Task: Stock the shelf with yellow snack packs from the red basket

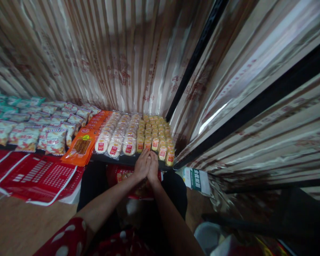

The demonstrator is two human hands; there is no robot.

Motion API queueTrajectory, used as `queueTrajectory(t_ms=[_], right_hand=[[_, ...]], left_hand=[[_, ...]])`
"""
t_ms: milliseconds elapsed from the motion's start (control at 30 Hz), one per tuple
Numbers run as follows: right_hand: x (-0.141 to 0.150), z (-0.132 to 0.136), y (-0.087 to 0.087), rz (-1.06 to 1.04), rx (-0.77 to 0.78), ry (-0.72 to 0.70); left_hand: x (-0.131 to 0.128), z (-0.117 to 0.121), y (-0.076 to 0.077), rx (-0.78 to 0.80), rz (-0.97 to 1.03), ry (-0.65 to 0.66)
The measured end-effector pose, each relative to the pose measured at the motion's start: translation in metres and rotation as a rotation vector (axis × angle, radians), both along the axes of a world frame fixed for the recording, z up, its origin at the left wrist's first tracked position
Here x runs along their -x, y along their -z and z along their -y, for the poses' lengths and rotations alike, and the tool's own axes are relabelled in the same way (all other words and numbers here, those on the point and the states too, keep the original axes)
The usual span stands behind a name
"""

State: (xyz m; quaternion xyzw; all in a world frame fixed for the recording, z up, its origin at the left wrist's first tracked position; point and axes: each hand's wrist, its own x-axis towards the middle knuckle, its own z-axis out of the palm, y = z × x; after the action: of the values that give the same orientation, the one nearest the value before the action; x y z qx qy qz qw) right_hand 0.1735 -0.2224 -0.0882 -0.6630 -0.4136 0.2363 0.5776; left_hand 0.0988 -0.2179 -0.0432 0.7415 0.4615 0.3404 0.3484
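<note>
left hand (142, 165) and right hand (153, 165), together, equally near yellow packets (155, 134), whose rows run forward; grip closure indeterminable.

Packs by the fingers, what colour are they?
The packs look yellow, best seen in the head view.

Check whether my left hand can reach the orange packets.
Likely yes: your left hand is by the shelf's front edge, the front orange packet overhangs that edge, and nothing visible blocks the way along it.
</note>
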Motion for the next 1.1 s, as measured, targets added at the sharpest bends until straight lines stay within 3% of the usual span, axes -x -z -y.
queueTrajectory(t_ms=[267,567,733,967,1100], right_hand=[[0.003,0.01,-0.003,0.216,-0.015,0.012],[0.011,0.032,-0.01,0.253,-0.003,-0.058],[0.019,0.044,-0.001,0.245,0.015,-0.076],[0.027,0.069,0.025,0.32,0.023,-0.14],[0.026,0.073,0.042,0.28,0.242,-0.269]], left_hand=[[0.006,0.012,-0.01,-0.037,0.0,-0.011],[0.016,0.03,-0.009,-0.022,-0.027,-0.004],[0.03,0.037,0.006,-0.039,-0.056,-0.001],[0.044,0.055,0.034,-0.067,-0.195,0.008],[0.047,0.053,0.061,0.098,-0.406,0.093]])
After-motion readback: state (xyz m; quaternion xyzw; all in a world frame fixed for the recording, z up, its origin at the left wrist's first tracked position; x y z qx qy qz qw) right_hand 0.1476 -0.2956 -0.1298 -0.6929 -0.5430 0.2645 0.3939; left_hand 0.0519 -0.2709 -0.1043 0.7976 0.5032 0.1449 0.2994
